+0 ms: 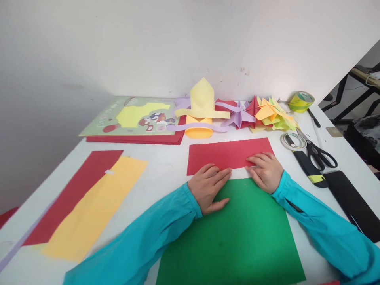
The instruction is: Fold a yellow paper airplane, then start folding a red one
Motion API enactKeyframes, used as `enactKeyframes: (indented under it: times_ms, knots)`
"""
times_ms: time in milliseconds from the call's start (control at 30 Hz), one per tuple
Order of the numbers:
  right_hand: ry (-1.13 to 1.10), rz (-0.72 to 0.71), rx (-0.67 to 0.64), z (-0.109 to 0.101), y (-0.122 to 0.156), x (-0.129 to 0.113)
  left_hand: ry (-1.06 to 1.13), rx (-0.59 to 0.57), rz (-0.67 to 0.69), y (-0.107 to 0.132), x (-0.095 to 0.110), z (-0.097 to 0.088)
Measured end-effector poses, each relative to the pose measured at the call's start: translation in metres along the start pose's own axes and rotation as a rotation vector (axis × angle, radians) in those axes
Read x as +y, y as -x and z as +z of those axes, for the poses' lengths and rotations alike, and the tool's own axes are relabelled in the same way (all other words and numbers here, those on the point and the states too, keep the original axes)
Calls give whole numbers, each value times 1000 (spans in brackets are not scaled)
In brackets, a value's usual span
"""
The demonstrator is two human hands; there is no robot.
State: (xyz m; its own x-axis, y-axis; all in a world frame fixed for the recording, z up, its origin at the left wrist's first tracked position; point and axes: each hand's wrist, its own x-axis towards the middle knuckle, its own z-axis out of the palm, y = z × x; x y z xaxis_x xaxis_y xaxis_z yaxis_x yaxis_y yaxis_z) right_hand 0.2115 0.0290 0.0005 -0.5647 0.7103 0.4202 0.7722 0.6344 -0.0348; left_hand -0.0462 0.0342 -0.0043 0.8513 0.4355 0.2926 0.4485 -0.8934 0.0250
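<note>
Left hand (210, 188) and right hand (266, 172), apart, lie flattened at red paper (221, 155); the pale green pad (107, 117) bears writing (too blurred to read).

Both hands (209, 189) touch red paper (219, 156) near a green sheet (234, 241).

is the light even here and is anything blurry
Head view: the white wall is brightest at right, above the folded paper pieces, and greyer at left; same view, the purple strip at lower left looks slightly soft; also head view, the green sheet looks darker toward the left sleeve.
</note>
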Motion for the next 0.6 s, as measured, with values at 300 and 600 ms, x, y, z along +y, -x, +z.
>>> enactKeyframes:
  times_ms: [300, 600]
  knots:
    - [-31, 20, 36, 2, 2, 3, 51, 49, -45, 11, -9, -10]
    - [-110, 63, 63, 8, 9, 11, 112, 63, -67, 17, -17, -7]
